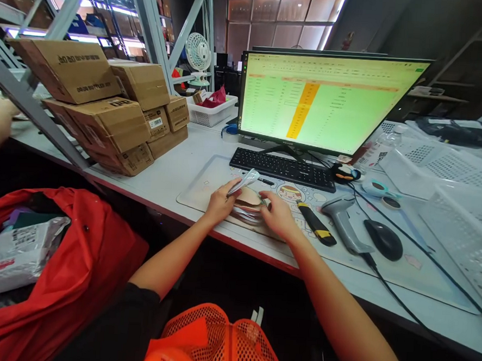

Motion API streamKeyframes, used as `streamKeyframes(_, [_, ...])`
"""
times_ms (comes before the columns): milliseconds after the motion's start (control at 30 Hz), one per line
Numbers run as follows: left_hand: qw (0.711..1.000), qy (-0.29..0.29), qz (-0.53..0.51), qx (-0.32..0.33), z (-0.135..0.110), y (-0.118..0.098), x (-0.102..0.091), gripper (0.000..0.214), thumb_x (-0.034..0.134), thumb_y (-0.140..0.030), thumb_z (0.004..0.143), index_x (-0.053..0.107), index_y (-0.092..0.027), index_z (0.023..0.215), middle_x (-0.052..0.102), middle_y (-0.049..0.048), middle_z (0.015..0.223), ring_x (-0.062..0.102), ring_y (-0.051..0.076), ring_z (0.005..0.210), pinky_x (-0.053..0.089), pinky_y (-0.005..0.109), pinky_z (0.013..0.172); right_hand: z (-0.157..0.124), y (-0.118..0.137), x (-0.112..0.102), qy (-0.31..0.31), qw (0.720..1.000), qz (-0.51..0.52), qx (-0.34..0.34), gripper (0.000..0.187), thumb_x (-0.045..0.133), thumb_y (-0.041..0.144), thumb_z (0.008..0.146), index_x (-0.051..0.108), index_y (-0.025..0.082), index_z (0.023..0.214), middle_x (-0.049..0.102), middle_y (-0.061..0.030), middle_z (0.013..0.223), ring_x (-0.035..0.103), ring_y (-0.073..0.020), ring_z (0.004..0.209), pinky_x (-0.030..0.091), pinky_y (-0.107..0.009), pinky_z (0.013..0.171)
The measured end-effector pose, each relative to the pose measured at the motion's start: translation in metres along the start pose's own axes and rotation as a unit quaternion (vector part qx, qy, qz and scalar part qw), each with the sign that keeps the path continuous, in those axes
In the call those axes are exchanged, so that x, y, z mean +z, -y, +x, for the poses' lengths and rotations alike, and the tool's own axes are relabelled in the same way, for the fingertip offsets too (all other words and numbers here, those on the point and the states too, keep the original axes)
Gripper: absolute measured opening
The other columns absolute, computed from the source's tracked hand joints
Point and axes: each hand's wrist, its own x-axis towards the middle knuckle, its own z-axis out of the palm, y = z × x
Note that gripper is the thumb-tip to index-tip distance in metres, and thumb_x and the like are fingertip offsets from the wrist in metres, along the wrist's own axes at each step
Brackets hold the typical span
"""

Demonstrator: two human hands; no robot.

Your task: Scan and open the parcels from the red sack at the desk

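Note:
My left hand (220,202) pinches a thin clear plastic packet (245,181), its free end tilted up and away from me. Under it, a small stack of flat packets in clear plastic (249,212) rests at the desk's front edge, with a beige piece on top. My right hand (278,217) has its fingers curled against the right side of this stack; what the fingertips grip is partly hidden. A yellow-and-black utility knife (315,223) lies just right of my right hand, and a grey barcode scanner (346,225) beyond it.
Behind the hands stand a keyboard (282,168) and a monitor (319,103). A mouse (383,240) and white baskets (467,216) are at right. Cardboard boxes (105,123) are piled at left, above a red bag (98,248) of packages. Another person's hand (2,112) shows far left.

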Motion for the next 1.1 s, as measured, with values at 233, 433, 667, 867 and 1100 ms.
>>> streamKeyframes(233, [0.997, -0.018, -0.076, -0.013, -0.005, 0.005, 0.003, 0.047, 0.052, -0.047, 0.103, 0.064, -0.021, 0.14, 0.07, 0.007, 0.137, 0.064, 0.026, 0.13, 0.047, 0.04, 0.115, 0.005, 0.042, -0.001, 0.16, 0.97, -0.157, -0.088, 0.06, 0.057, 0.014, 0.083, 0.057, 0.014, 0.143, 0.06, -0.0152, 0.143, 0.06, -0.0281, 0.125, 0.047, -0.04, 0.107])
streamKeyframes(433, [0.997, 0.001, -0.081, 0.004, -0.008, 0.01, 0.003, 0.047, 0.054, -0.046, 0.102, 0.064, -0.024, 0.142, 0.067, 0.0061, 0.142, 0.061, 0.026, 0.135, 0.044, 0.04, 0.119, 0.018, 0.052, 0.007, 0.164, 0.934, -0.314, -0.053, 0.054, 0.063, 0.026, 0.087, 0.06, 0.018, 0.14, 0.069, -0.0139, 0.129, 0.067, -0.0293, 0.106, 0.05, -0.037, 0.088])
streamKeyframes(667, [0.996, -0.025, 0.004, 0.084, -0.005, 0.014, -0.008, 0.039, 0.05, -0.032, 0.103, 0.068, -0.024, 0.137, 0.071, 0.0064, 0.137, 0.064, 0.025, 0.13, 0.046, 0.044, 0.118, 0.022, 0.047, 0.011, -0.049, 0.955, -0.292, -0.002, 0.025, 0.045, 0.02, 0.09, 0.069, 0.014, 0.095, 0.07, -0.0157, 0.097, 0.061, -0.0278, 0.097, 0.044, -0.036, 0.08])
streamKeyframes(867, [0.981, -0.058, 0.174, 0.065, 0.002, 0.025, -0.031, 0.042, 0.052, -0.022, 0.101, 0.064, -0.023, 0.141, 0.066, 0.0092, 0.143, 0.06, 0.028, 0.136, 0.043, 0.047, 0.119, 0.017, 0.017, -0.036, -0.357, 0.923, 0.064, 0.129, 0.01, 0.049, 0.031, 0.076, 0.05, 0.023, 0.069, 0.049, 0.0021, 0.062, 0.042, -0.0152, 0.06, 0.035, -0.028, 0.055])
streamKeyframes(1100, [0.959, 0.053, 0.235, 0.151, -0.007, -0.019, -0.027, 0.103, 0.089, -0.045, 0.076, 0.035, -0.023, 0.161, 0.031, 0.0178, 0.169, 0.015, 0.041, 0.16, 0.019, 0.064, 0.128, -0.037, 0.028, -0.046, -0.306, 0.915, 0.205, 0.167, 0.037, 0.065, 0.046, 0.073, 0.037, 0.027, 0.06, 0.037, 0.0063, 0.051, 0.036, -0.0111, 0.046, 0.032, -0.024, 0.039])
